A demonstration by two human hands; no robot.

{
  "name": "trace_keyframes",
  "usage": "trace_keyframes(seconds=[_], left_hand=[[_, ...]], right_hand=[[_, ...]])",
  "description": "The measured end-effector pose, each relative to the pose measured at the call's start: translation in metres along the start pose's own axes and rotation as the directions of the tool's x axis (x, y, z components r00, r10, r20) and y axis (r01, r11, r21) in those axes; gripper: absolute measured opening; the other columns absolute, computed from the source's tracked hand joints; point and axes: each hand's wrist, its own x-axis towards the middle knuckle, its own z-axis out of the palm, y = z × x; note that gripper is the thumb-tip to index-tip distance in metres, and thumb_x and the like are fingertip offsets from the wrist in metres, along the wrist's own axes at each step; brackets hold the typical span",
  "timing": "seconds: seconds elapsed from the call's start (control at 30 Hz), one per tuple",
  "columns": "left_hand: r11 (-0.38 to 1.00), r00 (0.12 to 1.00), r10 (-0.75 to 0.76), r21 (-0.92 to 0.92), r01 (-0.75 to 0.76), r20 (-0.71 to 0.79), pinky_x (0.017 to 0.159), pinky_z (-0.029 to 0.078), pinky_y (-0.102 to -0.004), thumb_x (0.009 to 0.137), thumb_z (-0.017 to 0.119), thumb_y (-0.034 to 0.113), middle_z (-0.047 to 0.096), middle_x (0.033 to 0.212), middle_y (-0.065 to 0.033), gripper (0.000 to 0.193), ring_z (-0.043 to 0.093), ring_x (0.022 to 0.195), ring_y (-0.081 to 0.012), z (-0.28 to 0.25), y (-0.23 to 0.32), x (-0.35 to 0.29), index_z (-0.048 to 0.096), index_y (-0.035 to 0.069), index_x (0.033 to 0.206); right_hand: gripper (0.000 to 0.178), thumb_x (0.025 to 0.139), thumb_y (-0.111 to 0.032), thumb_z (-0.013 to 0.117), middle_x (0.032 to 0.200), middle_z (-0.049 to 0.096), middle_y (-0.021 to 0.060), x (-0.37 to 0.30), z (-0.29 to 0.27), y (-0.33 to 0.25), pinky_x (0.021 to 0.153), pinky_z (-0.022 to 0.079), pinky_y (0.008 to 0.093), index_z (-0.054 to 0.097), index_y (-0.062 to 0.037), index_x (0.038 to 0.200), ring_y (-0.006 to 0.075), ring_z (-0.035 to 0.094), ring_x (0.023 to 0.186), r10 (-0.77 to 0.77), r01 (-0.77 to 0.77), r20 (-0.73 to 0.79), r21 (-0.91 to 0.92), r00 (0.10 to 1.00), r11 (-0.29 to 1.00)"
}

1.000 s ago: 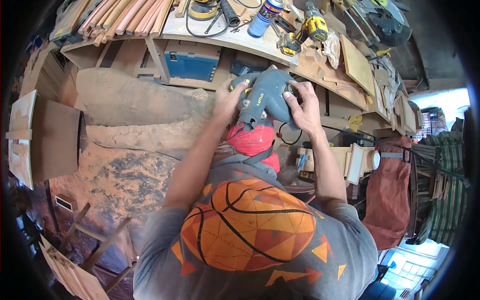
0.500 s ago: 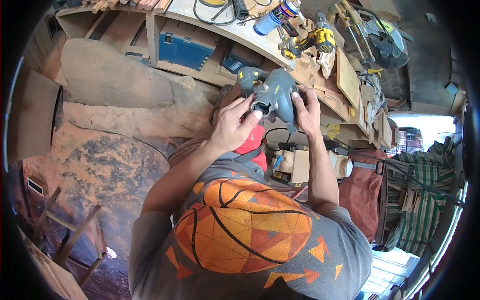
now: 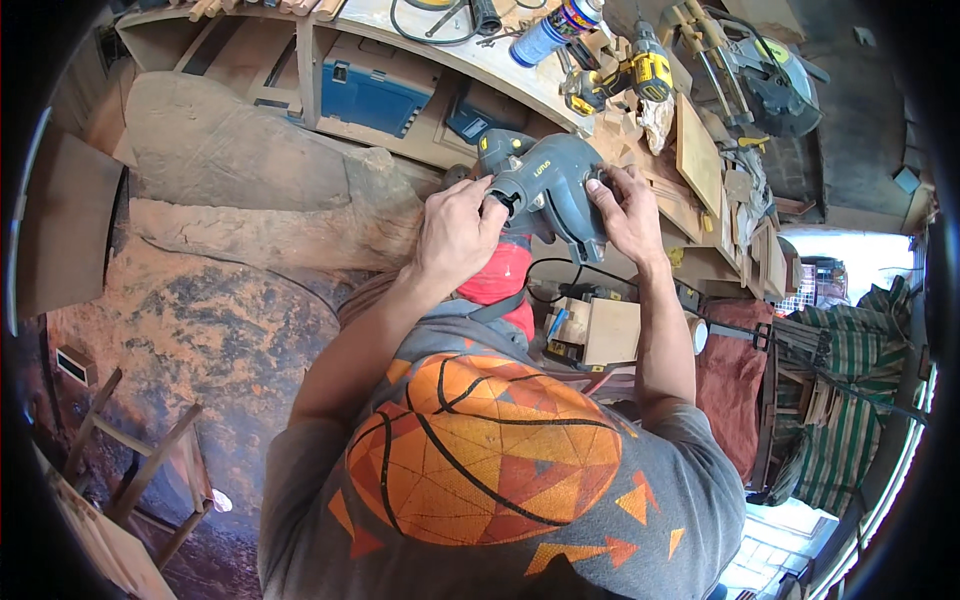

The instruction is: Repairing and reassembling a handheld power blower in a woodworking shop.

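Above my lap, between both hands, I have a dark grey handheld blower [image 3: 558, 185] with a rounded body, a looped handle and a short round port. My left hand [image 3: 455, 232] closes around that port, thumb and fingers at its rim. On the other side, my right hand [image 3: 630, 215] grips the rounded housing, its thumb on the near face and its fingers partly behind. Under the blower, red cloth [image 3: 500, 270] shows on my lap.
Ahead stands a workbench [image 3: 530, 85] with a spray can [image 3: 548, 38] and a yellow-black cordless drill [image 3: 650, 72] on it. A blue tool case [image 3: 372, 92] sits on its lower shelf. Left are a large wooden slab [image 3: 235, 150] and a wooden frame [image 3: 150, 465].
The blower has turned, and its port now faces more toward my left hand. My left hand has wrapped further round the port; my right hand has shifted slightly right.
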Motion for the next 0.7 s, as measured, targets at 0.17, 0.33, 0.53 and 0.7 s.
trace_keyframes(seconds=[0.17,0.33,0.53,0.7], left_hand=[[0.999,0.999,-0.048,-0.018,0.049,0.022,0.071,0.054,-0.0492,0.092,0.058,0.015,0.067,0.088,-0.0292,0.028,0.067,0.079,-0.0454,-0.002,0.002,-0.001,0.067,-0.008,0.105],[0.999,0.999,-0.025,-0.021,0.024,-0.021,0.069,0.053,-0.0491,0.091,0.059,0.013,0.067,0.086,-0.0276,0.025,0.066,0.077,-0.045,0.001,0.003,0.003,0.068,-0.007,0.101],[0.996,0.995,-0.084,-0.023,0.085,0.049,0.069,0.052,-0.0507,0.091,0.057,0.014,0.067,0.083,-0.0258,0.021,0.066,0.077,-0.0446,-0.001,0.009,0.017,0.069,-0.004,0.092],[0.999,0.998,-0.022,0.047,0.02,0.053,0.07,0.052,-0.0504,0.091,0.057,0.015,0.066,0.083,-0.0262,0.021,0.066,0.078,-0.0443,0.004,0.013,0.019,0.069,-0.002,0.091]], right_hand=[[0.04,0.091,-0.028,0.069,0.095,0.063,0.0197,-0.004,0.011,-0.001,0.08,0.051,0.0424,0.069,0.0014,0.118,0.0339,0.064,0.088,0.038,-0.035,-0.037,0.077,0.999,0.996],[0.044,0.09,-0.031,0.07,0.103,0.063,0.0205,0.0,0.014,0.003,0.087,0.05,0.0436,0.067,-0.0001,0.12,0.035,0.063,0.097,0.083,-0.084,0.013,0.105,0.996,0.991],[0.077,0.079,-0.042,0.079,0.145,0.05,0.0216,0.019,-0.004,-0.024,0.114,0.034,0.0516,0.055,-0.0056,0.142,0.0416,0.043,0.135,-0.456,0.455,0.045,0.028,0.889,0.89],[0.089,0.068,-0.047,0.087,0.138,0.058,0.018,0.047,0.014,-0.033,0.112,0.037,0.0501,0.057,-0.0044,0.14,0.0388,0.05,0.131,-0.63,0.607,0.204,0.17,0.749,0.777]])
